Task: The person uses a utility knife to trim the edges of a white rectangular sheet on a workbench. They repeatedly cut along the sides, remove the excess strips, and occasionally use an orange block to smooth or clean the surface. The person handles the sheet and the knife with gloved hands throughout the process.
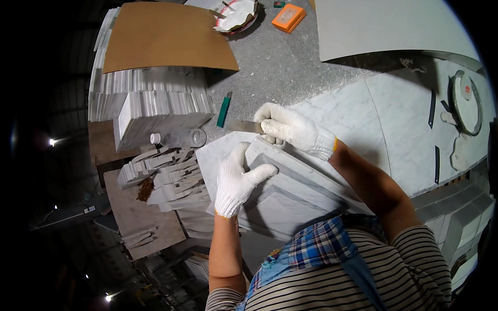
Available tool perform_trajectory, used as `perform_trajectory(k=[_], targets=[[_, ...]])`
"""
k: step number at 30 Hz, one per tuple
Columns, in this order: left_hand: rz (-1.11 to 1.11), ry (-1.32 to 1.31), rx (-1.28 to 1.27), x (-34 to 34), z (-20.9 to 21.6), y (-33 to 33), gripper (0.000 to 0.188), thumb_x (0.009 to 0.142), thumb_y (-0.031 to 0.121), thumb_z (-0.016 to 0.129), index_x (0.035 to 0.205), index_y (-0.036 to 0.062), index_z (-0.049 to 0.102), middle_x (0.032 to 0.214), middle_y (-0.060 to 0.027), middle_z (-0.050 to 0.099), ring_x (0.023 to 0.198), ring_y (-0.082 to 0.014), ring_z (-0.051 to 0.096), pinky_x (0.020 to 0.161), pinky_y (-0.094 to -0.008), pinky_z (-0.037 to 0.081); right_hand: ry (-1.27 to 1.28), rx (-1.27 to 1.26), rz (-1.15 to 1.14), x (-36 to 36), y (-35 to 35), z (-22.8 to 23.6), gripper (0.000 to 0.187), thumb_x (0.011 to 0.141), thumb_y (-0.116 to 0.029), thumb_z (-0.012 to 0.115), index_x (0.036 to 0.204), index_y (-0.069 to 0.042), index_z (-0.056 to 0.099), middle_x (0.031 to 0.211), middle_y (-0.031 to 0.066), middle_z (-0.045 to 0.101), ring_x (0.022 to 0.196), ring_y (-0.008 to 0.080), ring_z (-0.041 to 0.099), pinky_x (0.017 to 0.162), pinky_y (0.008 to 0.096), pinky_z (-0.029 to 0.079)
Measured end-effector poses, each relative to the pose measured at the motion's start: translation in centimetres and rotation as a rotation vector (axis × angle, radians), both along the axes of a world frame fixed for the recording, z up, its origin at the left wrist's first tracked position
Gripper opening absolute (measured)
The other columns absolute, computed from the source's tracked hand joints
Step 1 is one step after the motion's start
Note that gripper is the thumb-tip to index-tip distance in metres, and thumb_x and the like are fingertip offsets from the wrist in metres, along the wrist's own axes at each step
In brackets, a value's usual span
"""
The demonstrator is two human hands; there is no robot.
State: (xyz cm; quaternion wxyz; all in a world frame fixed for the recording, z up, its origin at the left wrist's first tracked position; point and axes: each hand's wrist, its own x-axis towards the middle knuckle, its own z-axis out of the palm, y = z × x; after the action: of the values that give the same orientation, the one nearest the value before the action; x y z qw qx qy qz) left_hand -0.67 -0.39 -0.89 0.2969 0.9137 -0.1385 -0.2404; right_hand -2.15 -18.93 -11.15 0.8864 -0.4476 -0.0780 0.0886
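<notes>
My left hand [234, 181], in a white knitted glove, grips the left edge of a white marble tile [295, 194] with grey inlaid bands. Its thumb lies across the tile's face, and the tile is tilted up in front of my body. Above the tile's far corner, my right hand [295, 129], gloved the same way, is closed around a flat metal scraper [245, 126]. The scraper's blade points left; its other end is hidden in the glove. Beneath lies another pale marble slab [212, 151]. A green utility knife [224, 110] rests just beyond the scraper.
Stacked marble pieces [155, 116] stand at the left under brown cardboard [171, 39]. A clear plastic bottle [179, 138] lies beside loose stone strips [176, 179]. Farther off are a bowl [236, 20] and an orange box [288, 18]. A round lid-like disc [467, 106] sits far right.
</notes>
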Motion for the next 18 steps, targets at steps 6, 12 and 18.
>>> perform_trajectory(k=[6,12,18], targets=[[0.015,-0.008,-0.026,0.0,-0.2,0.0,0.058,0.072,0.034,0.090,0.115,0.0006,0.071,0.092,-0.0102,0.073,0.079,-0.0160,0.064,0.074,-0.0320,0.052,-0.075,-0.097,-0.009,0.3,0.2,0.0,0.017,0.105,-0.018,0.054,0.116,-0.007,0.060,0.097,-0.0024,0.058,0.087,0.0057,0.051,0.076,0.0239,0.044],[0.012,0.000,-0.058,0.0,-0.4,0.2,0.059,0.073,0.033,0.090,0.118,0.0003,0.070,0.091,-0.0086,0.073,0.078,-0.0152,0.063,0.072,-0.0316,0.052,-0.079,-0.046,0.026,0.2,0.0,0.0,0.017,0.104,-0.020,0.058,0.115,-0.007,0.061,0.099,-0.0027,0.058,0.089,0.0054,0.050,0.077,0.0233,0.044],[0.032,-0.006,-0.071,0.0,-0.6,0.0,0.060,0.071,0.032,0.092,0.119,0.0024,0.071,0.082,-0.0038,0.069,0.070,-0.0099,0.057,0.064,-0.0279,0.048,-0.057,-0.142,0.017,-1.5,-0.9,-0.1,0.015,0.103,-0.016,0.058,0.113,-0.006,0.063,0.095,-0.0027,0.058,0.086,0.0055,0.050,0.076,0.0225,0.043]])
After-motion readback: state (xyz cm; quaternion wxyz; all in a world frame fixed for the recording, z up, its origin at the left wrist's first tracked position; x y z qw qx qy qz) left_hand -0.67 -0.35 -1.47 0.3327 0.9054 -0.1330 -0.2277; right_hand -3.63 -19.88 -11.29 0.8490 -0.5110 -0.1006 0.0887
